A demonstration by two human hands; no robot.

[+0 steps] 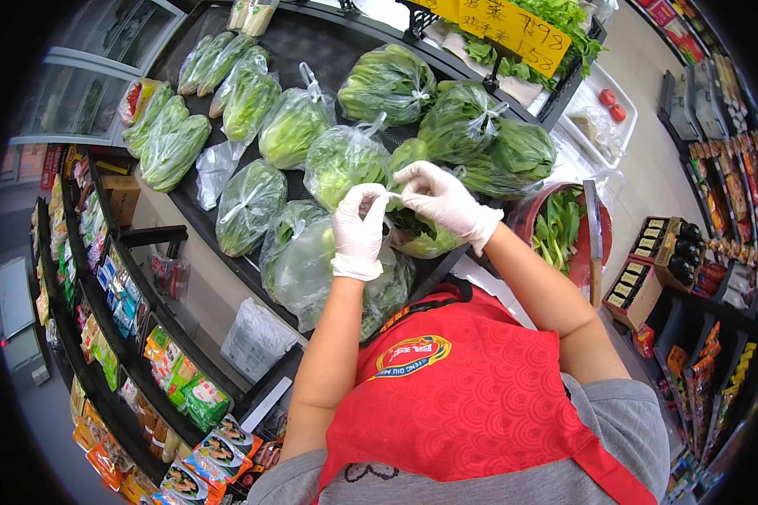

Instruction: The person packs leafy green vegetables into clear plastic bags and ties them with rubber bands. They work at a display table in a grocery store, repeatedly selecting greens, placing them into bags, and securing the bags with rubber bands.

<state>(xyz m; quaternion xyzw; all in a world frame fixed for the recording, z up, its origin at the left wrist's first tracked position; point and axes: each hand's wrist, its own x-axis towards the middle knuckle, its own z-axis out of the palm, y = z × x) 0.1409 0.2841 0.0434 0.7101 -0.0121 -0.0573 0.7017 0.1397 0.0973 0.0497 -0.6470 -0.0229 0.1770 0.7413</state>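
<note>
White gloves cover both hands. My left hand (pixel 359 230) and my right hand (pixel 442 197) meet fingertip to fingertip, pinching a thin twisted strip of clear plastic between them. Directly below is a clear plastic bag of leafy greens (pixel 426 237), partly hidden by my hands; the strip seems to be part of this bag. A knotted bag of lettuce (pixel 344 161) lies just beyond my left hand. To the right of my right hand are large bagged dark greens (pixel 505 154). Loose-looking plastic bags with greens (pixel 303 265) lie at the left wrist.
Several bagged vegetables (pixel 246 101) spread across the black display stand (pixel 319 38). A yellow handwritten price sign (pixel 511 31) stands at the back. At right, a knife (pixel 596 281) leans at a red tub (pixel 523 221) of greens (pixel 556 224). Packaged-goods shelves (pixel 129 353) stand at left.
</note>
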